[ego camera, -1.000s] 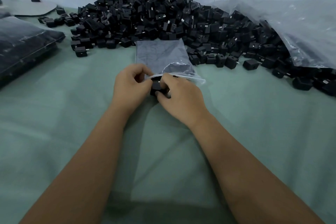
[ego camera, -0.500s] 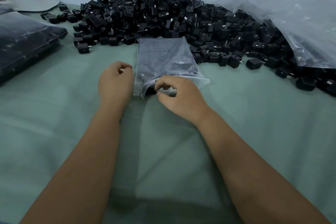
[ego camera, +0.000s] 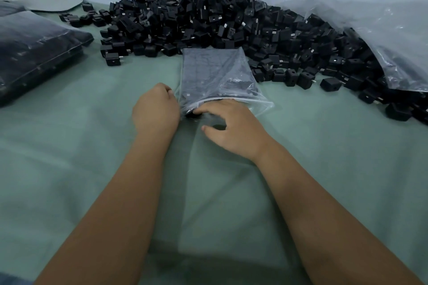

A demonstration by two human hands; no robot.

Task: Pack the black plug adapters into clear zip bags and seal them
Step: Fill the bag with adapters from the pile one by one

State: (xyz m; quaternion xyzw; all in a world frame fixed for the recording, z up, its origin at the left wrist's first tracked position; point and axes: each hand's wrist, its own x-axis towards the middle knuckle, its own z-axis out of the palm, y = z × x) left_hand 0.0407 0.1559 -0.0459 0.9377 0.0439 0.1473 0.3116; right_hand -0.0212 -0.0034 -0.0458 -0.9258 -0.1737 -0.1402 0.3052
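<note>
A clear zip bag [ego camera: 215, 71] partly filled with black plug adapters lies on the green cloth, its mouth facing me. My left hand [ego camera: 155, 111] is curled against the left corner of the bag's mouth and holds the plastic there. My right hand [ego camera: 231, 126] lies at the mouth with fingers stretched to the left. Its fingertips press on a black adapter [ego camera: 192, 114] at the opening, and its thumb is spread apart. The big heap of loose black adapters [ego camera: 208, 21] sits just behind the bag.
Filled, sealed bags [ego camera: 34, 51] are stacked at the left. A large crumpled clear plastic sack [ego camera: 382, 37] covers the heap's right side. A wall stands behind. Loose adapters [ego camera: 331, 84] are scattered right of the bag. Green cloth [ego camera: 92, 157] spreads in front.
My left hand let go of the adapter at the mouth and moved to the bag's left corner. My right hand stretched its fingers out and pushed the adapter toward the opening.
</note>
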